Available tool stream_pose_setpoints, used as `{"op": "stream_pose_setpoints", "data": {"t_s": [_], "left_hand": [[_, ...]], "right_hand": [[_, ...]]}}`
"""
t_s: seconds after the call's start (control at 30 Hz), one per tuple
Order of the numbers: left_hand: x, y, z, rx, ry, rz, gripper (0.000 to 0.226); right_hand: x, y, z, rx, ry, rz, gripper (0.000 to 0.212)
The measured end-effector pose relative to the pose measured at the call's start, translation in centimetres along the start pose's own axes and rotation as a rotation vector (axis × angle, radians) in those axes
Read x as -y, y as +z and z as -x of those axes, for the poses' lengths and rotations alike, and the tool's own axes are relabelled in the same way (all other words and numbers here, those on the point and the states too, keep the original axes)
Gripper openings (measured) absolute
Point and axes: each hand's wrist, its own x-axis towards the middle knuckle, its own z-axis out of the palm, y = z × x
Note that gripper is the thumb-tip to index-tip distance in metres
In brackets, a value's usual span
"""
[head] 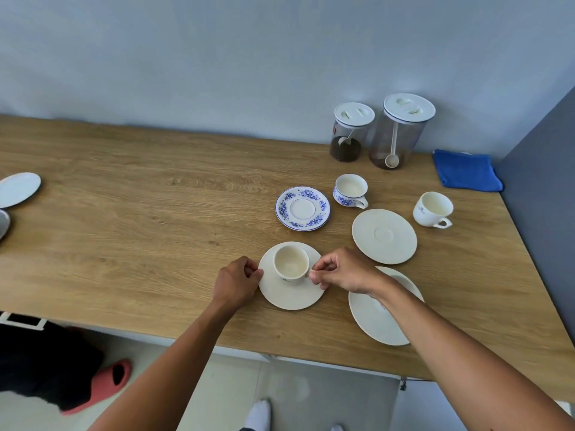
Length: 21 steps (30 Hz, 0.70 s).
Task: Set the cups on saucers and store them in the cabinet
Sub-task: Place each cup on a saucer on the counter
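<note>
A cream cup (291,265) stands upright on a cream saucer (289,295) near the table's front. My right hand (343,270) pinches the cup's handle on its right side. My left hand (238,283) grips the saucer's left rim. Behind them lies a blue-flowered saucer (302,208), with a matching blue-flowered cup (350,190) on the table to its right. A plain white cup (433,209) stands further right. A bare cream saucer (384,236) lies between them, and another cream saucer (371,318) sits partly under my right forearm.
Two lidded clear jars (351,132) (401,132) with scoops stand against the wall, a folded blue cloth (466,170) beside them. The wooden table (140,213) meets a grey side panel on the right. A white plate (18,189) lies at the far left. A person's foot in a red slipper (99,387) is on the floor.
</note>
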Motion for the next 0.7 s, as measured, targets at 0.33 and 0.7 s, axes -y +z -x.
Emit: {"op": "stream_pose_setpoints", "data": {"t_s": [0.33,0.7], "left_hand": [[0.1,-0.2,0.0,0.019,0.037,-0.015,0.007],[-2.0,-1.7,-4.8,-0.007,-0.005,0.044,0.013]], "right_hand": [[-0.2,-0.5,0.4,0.06,0.064,-0.013,0.032],[-1.7,-6.3,-1.0,-0.232,0.113,0.045,0.042]]}}
